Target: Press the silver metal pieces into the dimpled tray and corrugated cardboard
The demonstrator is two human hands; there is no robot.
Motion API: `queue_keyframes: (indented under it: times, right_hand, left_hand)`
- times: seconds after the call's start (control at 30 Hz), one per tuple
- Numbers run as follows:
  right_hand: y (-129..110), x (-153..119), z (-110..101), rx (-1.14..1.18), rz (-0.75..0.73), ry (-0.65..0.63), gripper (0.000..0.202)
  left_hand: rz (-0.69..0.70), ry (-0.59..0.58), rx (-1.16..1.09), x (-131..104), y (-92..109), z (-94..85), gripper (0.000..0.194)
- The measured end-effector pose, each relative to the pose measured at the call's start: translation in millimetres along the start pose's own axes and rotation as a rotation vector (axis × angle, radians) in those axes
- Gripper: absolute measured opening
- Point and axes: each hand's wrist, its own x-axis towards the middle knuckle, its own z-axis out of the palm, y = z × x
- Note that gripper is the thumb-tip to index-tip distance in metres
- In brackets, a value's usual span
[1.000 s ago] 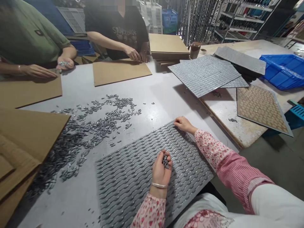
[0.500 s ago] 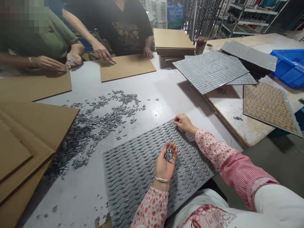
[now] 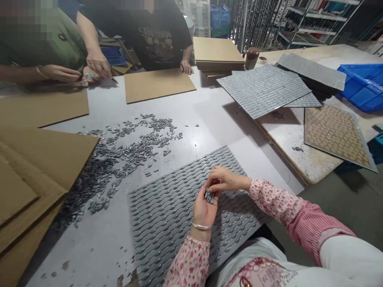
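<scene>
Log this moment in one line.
left hand: cups pieces; right hand: at left palm; panel: beneath both hands; pile: on table

A brown mug [image 3: 251, 59] stands near what seems to be a roll of tape [image 3: 262, 62], with a blue crate [image 3: 360, 88] at the right and a metal rack [image 3: 317, 31] behind.

— Here's the panel [image 3: 176, 207], all grey, wavy rows running right across!
— And the sleeves [image 3: 275, 200], pale pink, dotted red and pink!
— Silver-grey on those little pieces [image 3: 103, 167]!
— Tan cobbled pattern on the sheet [image 3: 333, 133], plain brown on the board [image 3: 160, 86], bright blue on the crate [image 3: 357, 95]!
</scene>
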Motion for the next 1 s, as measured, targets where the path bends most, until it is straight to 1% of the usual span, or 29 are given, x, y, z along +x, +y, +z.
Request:
queue_keyframes:
  times: [0.1,0.17,0.27,0.3,0.33,0.4,0.47,0.57,0.67,0.73,0.8,0.87,0.9,0.97,1.0]
  right_hand:
    - [9,0,1,0.252,0.132,0.103,0.021]
    - [25,3,-3,0.38,0.221,0.21,0.022]
    - [61,11,-16,0.417,0.353,0.457,0.022]
    - [74,14,-22,0.393,0.399,0.51,0.02]
    - [86,17,-28,0.355,0.443,0.531,0.017]
    - [104,22,-38,0.244,0.515,0.51,0.01]
    - [115,26,-45,0.102,0.538,0.454,0.01]
    - [119,31,-49,-0.111,0.509,0.335,0.012]
    - [120,36,-49,-0.274,0.468,0.218,0.012]
    - [122,39,-49,-0.366,0.452,0.185,0.013]
    - [123,41,-50,-0.431,0.46,0.177,0.014]
    - [120,42,-50,-0.458,0.481,0.183,0.014]
    - [116,41,-49,-0.459,0.487,0.206,0.014]
    - [101,38,-46,-0.411,0.462,0.258,0.013]
    - [90,35,-44,-0.354,0.413,0.258,0.012]
  left_hand:
    - [0.005,-0.007,0.037,0,1,-0.8,0.021]
    - [-0.018,-0.005,0.057,0,1,-1.8,0.019]
    - [-0.075,0.004,0.034,-2,2,-3.3,0.017]
    - [-0.095,0.007,0.021,-2,3,-3.6,0.018]
    - [-0.107,0.014,0.014,-3,3,-3.7,0.018]
    - [-0.114,0.036,0.026,-4,4,-3.5,0.017]
    - [-0.102,0.036,0.059,-5,4,-3.2,0.016]
    - [-0.082,0.016,0.109,-6,2,-4.2,0.018]
    - [-0.07,0.039,0.123,-5,1,-6.6,0.015]
    - [-0.088,0.045,0.11,-6,0,-7.5,0.013]
    - [-0.105,0.024,0.08,-6,1,-7.0,0.013]
    - [-0.111,-0.005,0.036,-6,2,-5.3,0.016]
    - [-0.111,-0.013,0.016,-6,2,-4.3,0.017]
    - [-0.11,-0.013,-0.006,-6,3,-2.6,0.02]
    - [-0.107,-0.01,-0.009,-5,3,-2.1,0.02]
